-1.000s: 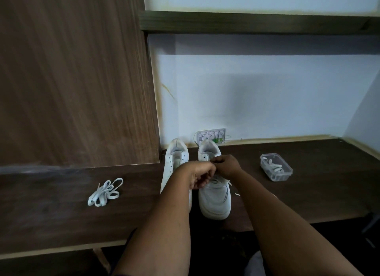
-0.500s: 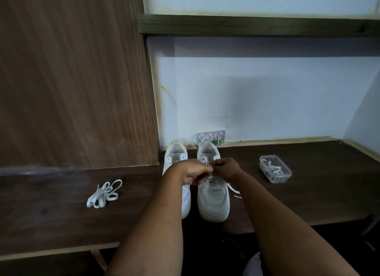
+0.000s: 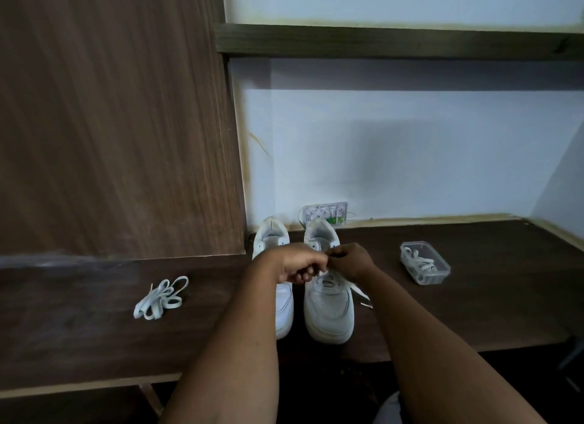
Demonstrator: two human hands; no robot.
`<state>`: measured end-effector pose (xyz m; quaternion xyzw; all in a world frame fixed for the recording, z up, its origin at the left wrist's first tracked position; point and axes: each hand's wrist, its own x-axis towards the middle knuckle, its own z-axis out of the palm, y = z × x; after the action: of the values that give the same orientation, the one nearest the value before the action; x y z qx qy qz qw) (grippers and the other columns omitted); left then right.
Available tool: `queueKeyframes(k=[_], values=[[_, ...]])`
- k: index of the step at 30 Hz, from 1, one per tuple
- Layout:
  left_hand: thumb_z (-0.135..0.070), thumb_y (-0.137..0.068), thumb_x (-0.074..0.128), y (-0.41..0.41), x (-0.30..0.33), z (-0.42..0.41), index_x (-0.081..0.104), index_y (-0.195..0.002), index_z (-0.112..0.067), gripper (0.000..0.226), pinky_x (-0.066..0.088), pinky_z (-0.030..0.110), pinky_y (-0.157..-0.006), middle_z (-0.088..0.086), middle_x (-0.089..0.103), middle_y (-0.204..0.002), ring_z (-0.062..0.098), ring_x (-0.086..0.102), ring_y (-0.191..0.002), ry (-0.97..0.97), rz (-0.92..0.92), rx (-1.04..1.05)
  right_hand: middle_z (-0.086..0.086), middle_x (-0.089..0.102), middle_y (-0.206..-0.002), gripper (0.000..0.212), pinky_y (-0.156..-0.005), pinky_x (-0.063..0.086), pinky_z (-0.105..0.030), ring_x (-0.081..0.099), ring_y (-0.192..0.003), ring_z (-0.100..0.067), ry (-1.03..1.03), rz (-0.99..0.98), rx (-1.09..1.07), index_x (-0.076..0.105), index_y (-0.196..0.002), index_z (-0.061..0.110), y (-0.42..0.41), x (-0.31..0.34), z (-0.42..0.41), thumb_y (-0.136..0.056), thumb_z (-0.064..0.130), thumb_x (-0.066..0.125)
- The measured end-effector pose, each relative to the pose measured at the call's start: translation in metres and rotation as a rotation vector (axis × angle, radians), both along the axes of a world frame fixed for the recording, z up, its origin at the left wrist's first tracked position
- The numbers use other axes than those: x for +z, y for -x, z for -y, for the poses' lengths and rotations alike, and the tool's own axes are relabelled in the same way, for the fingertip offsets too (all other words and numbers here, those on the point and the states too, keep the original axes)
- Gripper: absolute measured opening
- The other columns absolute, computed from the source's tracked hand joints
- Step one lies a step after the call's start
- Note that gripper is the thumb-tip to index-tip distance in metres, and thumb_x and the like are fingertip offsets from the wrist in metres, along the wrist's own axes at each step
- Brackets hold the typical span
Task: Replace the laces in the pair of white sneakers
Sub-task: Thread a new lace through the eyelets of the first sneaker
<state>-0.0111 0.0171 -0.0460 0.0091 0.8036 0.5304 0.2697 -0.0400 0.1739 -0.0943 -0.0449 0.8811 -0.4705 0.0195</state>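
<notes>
On the dark wooden desk [image 3: 79,338] a loose bundle of white laces [image 3: 161,298] lies well to the left, and a clear plastic box [image 3: 425,263] with more laces inside stands to the right, both apart from the shoes. A wall socket [image 3: 325,212] is just behind the heels. My left forearm covers the middle of the left sneaker [image 3: 278,284]. The right sneaker [image 3: 328,309] stands just beside it; both are upright, long axis running from me to the wall, toes toward me. My left hand [image 3: 300,264] and right hand [image 3: 350,260] meet over the right sneaker's eyelets, fingers curled, pinching its lace [image 3: 360,292], whose free end lies on the desk at the shoe's right.
</notes>
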Motion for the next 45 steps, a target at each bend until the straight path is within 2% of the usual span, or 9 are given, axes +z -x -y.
queueKeyframes(k=[7,12,16,19,25,33,37,41,45], values=[[-0.038,-0.088,0.065,0.005,-0.004,0.008,0.063,-0.076,-0.012,0.029,0.031,0.017,-0.042,-0.002,0.053,-0.060,0.009,0.042,-0.047,0.227,-0.191,0.095,-0.005,0.074,-0.082,0.009,-0.079,0.053,-0.033,0.066,-0.077,-0.013,-0.008,-0.008,0.046,0.078,-0.084,0.018,-0.002,0.000,-0.002,-0.082,0.025,0.073],[-0.018,-0.085,0.064,0.007,-0.021,-0.003,0.061,-0.070,-0.009,0.018,0.038,0.020,-0.047,0.007,0.057,-0.065,0.016,0.050,-0.054,0.323,-0.235,0.027,-0.001,0.073,-0.078,0.006,-0.081,0.053,-0.032,0.067,-0.078,-0.012,0.003,-0.007,0.024,0.078,-0.082,0.021,-0.003,0.001,-0.001,-0.080,0.026,0.075],[-0.012,-0.081,0.053,0.000,-0.002,0.000,0.055,-0.067,-0.013,0.014,0.020,0.018,-0.040,-0.001,0.043,-0.053,0.007,0.030,-0.041,-0.018,-0.047,0.022,-0.001,0.069,-0.073,0.007,-0.071,0.048,-0.025,0.061,-0.073,-0.008,-0.021,0.000,0.012,0.077,-0.081,0.019,-0.003,0.003,0.000,-0.082,0.022,0.071],[-0.016,-0.071,0.052,-0.008,0.025,0.017,0.060,-0.059,-0.010,0.016,0.014,0.011,-0.036,0.000,0.049,-0.047,0.002,0.023,-0.032,-0.314,0.156,-0.204,-0.003,0.068,-0.075,0.014,-0.063,0.042,-0.019,0.059,-0.073,-0.007,-0.022,0.012,-0.010,0.077,-0.090,0.015,-0.002,0.001,0.001,-0.083,0.026,0.072],[-0.055,-0.081,0.068,0.003,0.017,0.015,0.066,-0.073,-0.012,0.044,0.033,0.020,-0.045,-0.004,0.054,-0.055,0.007,0.043,-0.046,0.534,-0.155,0.012,-0.007,0.074,-0.088,0.013,-0.078,0.051,-0.027,0.063,-0.078,-0.010,0.033,0.040,-0.031,0.077,-0.087,0.017,0.000,0.001,-0.001,-0.081,0.028,0.075],[-0.018,-0.088,0.066,0.006,-0.002,-0.007,0.059,-0.069,-0.014,0.021,0.041,0.019,-0.048,0.000,0.059,-0.062,0.016,0.064,-0.059,0.481,-0.298,-0.020,-0.005,0.075,-0.088,0.016,-0.085,0.053,-0.033,0.068,-0.087,-0.014,0.009,0.016,-0.008,0.078,-0.089,0.018,-0.002,0.002,0.000,-0.081,0.030,0.075],[-0.002,-0.082,0.060,-0.012,0.038,0.015,0.069,-0.056,-0.015,0.030,0.032,0.015,-0.040,-0.004,0.057,-0.050,0.005,0.042,-0.042,-0.224,-0.237,-0.032,-0.008,0.074,-0.088,0.014,-0.085,0.053,-0.034,0.067,-0.084,-0.015,-0.008,0.029,-0.019,0.078,-0.087,0.017,-0.001,0.002,0.000,-0.081,0.029,0.074],[-0.019,-0.054,0.071,-0.019,0.068,0.047,0.053,-0.045,-0.015,0.021,0.025,0.017,-0.041,-0.003,0.039,-0.044,0.009,0.034,-0.039,-1.051,-0.327,-0.201,-0.004,0.074,-0.086,0.011,-0.085,0.055,-0.030,0.069,-0.085,-0.016,0.027,0.053,-0.014,0.077,-0.084,0.020,-0.003,0.004,0.000,-0.080,0.029,0.075],[-0.021,-0.070,0.061,-0.023,0.059,0.074,0.041,-0.054,-0.018,0.026,0.020,0.024,-0.046,-0.002,0.031,-0.054,0.014,0.027,-0.050,-1.597,-0.243,-0.426,-0.002,0.073,-0.084,0.006,-0.083,0.054,-0.026,0.067,-0.082,-0.013,0.077,0.084,-0.005,0.076,-0.081,0.021,-0.005,0.004,-0.003,-0.081,0.027,0.075]])
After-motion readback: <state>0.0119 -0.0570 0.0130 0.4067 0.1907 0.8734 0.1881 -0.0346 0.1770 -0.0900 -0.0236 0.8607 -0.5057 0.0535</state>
